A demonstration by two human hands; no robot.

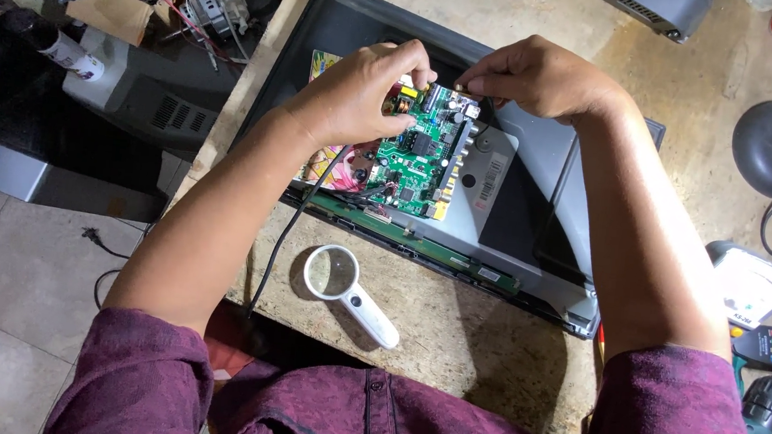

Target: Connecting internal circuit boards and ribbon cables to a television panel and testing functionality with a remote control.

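While flat-screen chassis (533,210) lies back-up on table (451,323), green circuit board (423,160) sits exposed at centre. Left hand (354,95) steadies board top edge, grip narrow. Right hand (535,73) pinches small component beside it. Magnifying glass (348,289) near front edge.

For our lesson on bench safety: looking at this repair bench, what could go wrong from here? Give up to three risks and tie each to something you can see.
1. Both the left hand and right hand pinch at the top edge of the green circuit board; a slip might bend small parts.
2. The magnifying glass lies near the table edge and the forearms; an elbow could knock it off.
3. The black cable trails under the left wrist and may snag.
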